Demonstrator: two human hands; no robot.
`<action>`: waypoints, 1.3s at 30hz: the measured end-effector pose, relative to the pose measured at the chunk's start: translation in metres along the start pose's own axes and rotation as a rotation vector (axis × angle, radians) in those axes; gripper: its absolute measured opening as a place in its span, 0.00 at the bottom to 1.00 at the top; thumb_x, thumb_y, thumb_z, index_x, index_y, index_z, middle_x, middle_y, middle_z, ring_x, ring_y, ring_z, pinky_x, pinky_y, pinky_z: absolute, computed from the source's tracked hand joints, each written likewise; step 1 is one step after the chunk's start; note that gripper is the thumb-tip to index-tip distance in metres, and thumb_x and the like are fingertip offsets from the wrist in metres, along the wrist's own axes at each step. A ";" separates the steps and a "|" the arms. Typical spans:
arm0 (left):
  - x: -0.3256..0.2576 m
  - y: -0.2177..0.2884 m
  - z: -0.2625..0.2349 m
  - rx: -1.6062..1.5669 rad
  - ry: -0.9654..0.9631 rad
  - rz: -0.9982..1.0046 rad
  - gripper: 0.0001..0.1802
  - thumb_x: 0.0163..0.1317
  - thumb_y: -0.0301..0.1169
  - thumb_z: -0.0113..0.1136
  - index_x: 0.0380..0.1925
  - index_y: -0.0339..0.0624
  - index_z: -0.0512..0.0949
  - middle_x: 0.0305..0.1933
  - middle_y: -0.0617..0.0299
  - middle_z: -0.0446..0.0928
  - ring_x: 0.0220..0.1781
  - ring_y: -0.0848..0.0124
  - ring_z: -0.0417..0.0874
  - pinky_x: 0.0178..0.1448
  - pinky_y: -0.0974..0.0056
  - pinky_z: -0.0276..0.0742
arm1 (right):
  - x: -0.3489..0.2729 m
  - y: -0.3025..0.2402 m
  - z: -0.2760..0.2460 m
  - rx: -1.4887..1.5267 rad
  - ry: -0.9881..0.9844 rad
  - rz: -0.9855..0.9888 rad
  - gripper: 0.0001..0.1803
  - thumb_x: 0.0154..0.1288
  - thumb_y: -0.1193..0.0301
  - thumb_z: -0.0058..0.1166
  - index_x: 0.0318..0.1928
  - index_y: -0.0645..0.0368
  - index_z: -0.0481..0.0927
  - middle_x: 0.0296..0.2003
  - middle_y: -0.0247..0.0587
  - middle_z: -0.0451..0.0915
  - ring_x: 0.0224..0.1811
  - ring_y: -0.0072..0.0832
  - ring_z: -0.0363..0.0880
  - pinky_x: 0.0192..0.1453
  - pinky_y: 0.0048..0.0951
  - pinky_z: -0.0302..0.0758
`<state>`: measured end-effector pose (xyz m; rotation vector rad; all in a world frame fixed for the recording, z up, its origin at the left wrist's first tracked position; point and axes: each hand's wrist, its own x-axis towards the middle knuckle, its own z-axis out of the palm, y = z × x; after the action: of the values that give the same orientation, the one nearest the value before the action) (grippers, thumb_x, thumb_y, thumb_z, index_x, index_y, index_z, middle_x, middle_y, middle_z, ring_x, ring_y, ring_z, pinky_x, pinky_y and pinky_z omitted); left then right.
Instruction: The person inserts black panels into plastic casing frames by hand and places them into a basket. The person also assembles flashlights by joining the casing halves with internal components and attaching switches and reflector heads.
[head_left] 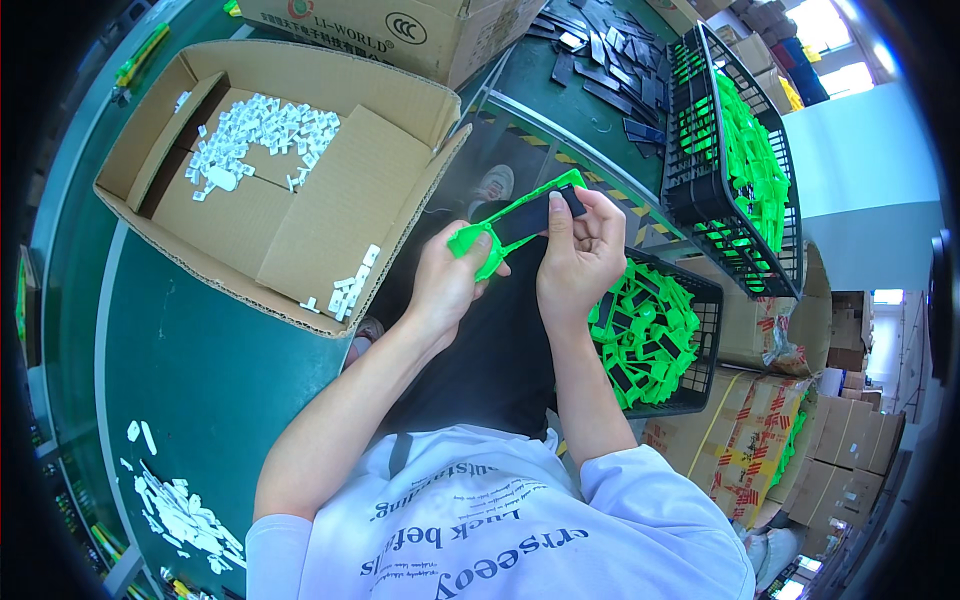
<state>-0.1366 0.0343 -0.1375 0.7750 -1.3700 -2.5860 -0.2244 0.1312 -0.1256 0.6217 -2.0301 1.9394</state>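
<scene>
My left hand (446, 282) is closed round the rounded end of a bright green plastic frame (476, 246), thumb on top. The frame slants up to the right in front of my body. At its far end my right hand (582, 252) pinches a flat black rectangular panel (574, 201) between thumb and fingers. This panel lies along the frame's opening; whether it is seated in it I cannot tell. My fingers hide part of both pieces.
An open cardboard box (300, 235) with small white pieces stands on the green table at left. White scraps (185, 515) lie nearer. Black panels (605, 60) cover the far table beside a black crate (735, 160) of green frames. A lower black crate (705, 345) holds panelled frames.
</scene>
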 end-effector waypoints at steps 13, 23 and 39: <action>-0.002 0.000 -0.003 -0.039 -0.023 0.064 0.09 0.74 0.33 0.51 0.34 0.43 0.70 0.27 0.57 0.79 0.20 0.79 0.66 0.25 0.73 0.61 | 0.000 -0.002 -0.002 -0.139 0.023 0.064 0.13 0.67 0.75 0.62 0.49 0.67 0.77 0.25 0.28 0.75 0.24 0.08 0.66 0.27 0.13 0.63; -0.002 0.005 -0.003 0.000 0.004 0.077 0.08 0.74 0.32 0.52 0.33 0.44 0.70 0.25 0.57 0.79 0.19 0.80 0.66 0.24 0.74 0.59 | 0.005 0.012 -0.011 -0.055 -0.030 0.136 0.12 0.68 0.74 0.61 0.49 0.68 0.80 0.25 0.25 0.74 0.24 0.07 0.62 0.26 0.16 0.58; 0.003 0.002 -0.006 0.244 -0.155 -0.002 0.06 0.72 0.29 0.54 0.35 0.41 0.73 0.28 0.58 0.80 0.21 0.79 0.73 0.23 0.73 0.62 | 0.086 -0.016 -0.091 -0.414 -0.830 0.535 0.12 0.56 0.71 0.70 0.33 0.66 0.83 0.19 0.28 0.77 0.18 0.12 0.71 0.21 0.20 0.64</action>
<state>-0.1365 0.0272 -0.1401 0.6148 -1.7556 -2.5578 -0.3016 0.2107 -0.0644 0.9512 -3.2791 1.5061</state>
